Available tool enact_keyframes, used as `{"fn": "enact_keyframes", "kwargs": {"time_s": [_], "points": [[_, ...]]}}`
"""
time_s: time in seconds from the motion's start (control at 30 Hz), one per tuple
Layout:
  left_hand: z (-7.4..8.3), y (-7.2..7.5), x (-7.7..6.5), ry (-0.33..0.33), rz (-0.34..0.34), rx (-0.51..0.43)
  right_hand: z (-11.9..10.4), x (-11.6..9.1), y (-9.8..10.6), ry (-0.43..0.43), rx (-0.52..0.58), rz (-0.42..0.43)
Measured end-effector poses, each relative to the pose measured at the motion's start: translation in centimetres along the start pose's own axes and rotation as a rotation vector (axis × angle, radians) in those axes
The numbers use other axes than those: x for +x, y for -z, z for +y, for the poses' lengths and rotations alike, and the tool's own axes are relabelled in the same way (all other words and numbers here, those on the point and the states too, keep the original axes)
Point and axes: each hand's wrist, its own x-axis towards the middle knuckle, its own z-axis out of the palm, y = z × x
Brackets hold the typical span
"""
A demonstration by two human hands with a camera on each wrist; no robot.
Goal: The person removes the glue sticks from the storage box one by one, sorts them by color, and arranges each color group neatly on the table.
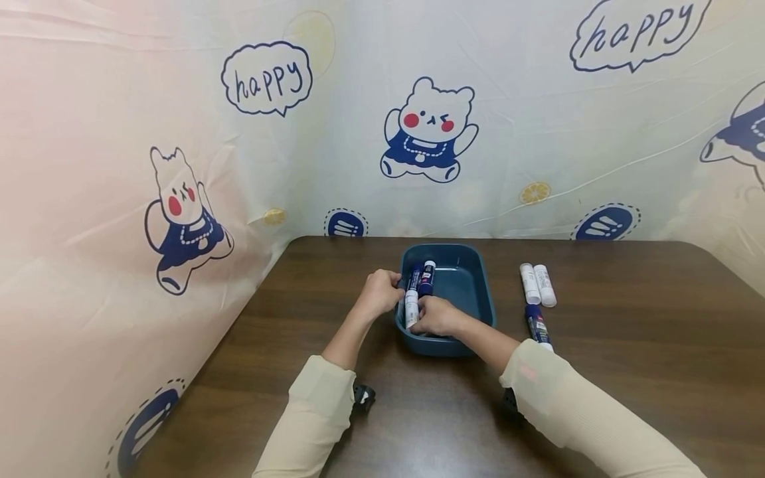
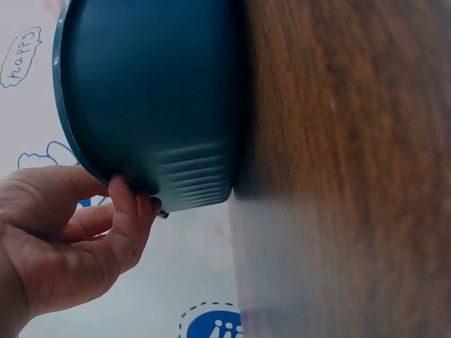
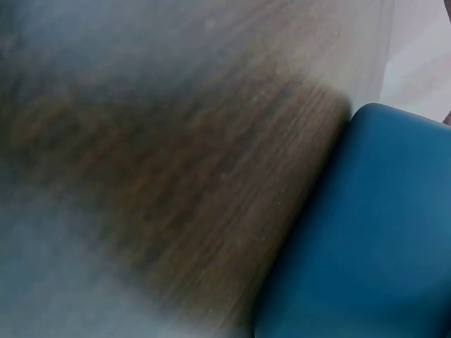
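Note:
A dark blue plastic bin point(image 1: 461, 292) stands on the table, its side wall point(image 2: 155, 84) filling much of the left wrist view. My left hand point(image 1: 380, 293) grips the bin's left rim with thumb and fingertips. Reaching in over the right side, my right hand point(image 1: 439, 316) has its fingers around the lower end of a white glue stick point(image 1: 412, 309) along the bin's left wall. Beyond it lie a blue glue stick point(image 1: 414, 277) and another blue glue stick with a white end point(image 1: 427, 279). The right wrist view shows only the bin's outer wall point(image 3: 373, 225); that hand is hidden there.
Right of the bin, two white glue sticks point(image 1: 544, 285) lie side by side on the brown table point(image 1: 645, 318). A blue glue stick point(image 1: 538, 325) lies nearer, partly behind the right sleeve. A printed cloth point(image 1: 508, 133) hangs behind the table.

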Motion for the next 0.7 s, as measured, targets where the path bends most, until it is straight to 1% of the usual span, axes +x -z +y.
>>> {"fn": "enact_keyframes", "kwargs": {"time_s": [0.2, 0.47, 0.53, 0.7], "points": [[0.12, 0.00, -0.03, -0.007, 0.005, 0.012, 0.01, -0.09, 0.22, -0.020, 0.093, -0.029], [-0.04, -0.03, -0.06, 0.005, -0.006, 0.000, 0.24, -0.06, 0.26, -0.037, 0.221, -0.054], [-0.05, -0.03, -0.05, 0.000, -0.004, 0.006, 0.27, -0.10, 0.38, -0.060, 0.300, -0.064], [0.02, -0.05, 0.01, -0.001, 0.002, 0.007, 0.25, -0.31, 0.83, -0.111, 0.577, -0.096]]}}
